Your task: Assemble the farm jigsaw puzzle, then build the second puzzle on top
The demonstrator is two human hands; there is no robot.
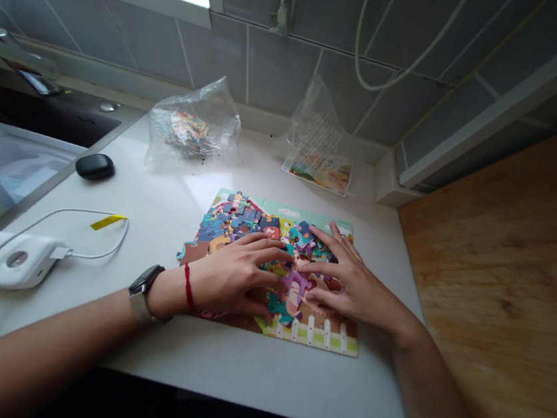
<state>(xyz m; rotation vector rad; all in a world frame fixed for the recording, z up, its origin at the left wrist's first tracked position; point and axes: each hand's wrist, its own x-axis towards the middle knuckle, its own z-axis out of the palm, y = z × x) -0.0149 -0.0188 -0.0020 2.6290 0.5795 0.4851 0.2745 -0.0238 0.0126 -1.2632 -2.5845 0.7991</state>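
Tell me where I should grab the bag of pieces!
I'd pinch the bag by its top corner, coming from above. That thin plastic peak sticks up, while the pieces bunch lower down. I can't tell if it's sealed, so lift gently.

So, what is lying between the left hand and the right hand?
In the head view, puzzle pieces, some purple, lie between the left hand and right hand.

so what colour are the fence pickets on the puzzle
The fence pickets are white, clearest in the head view.
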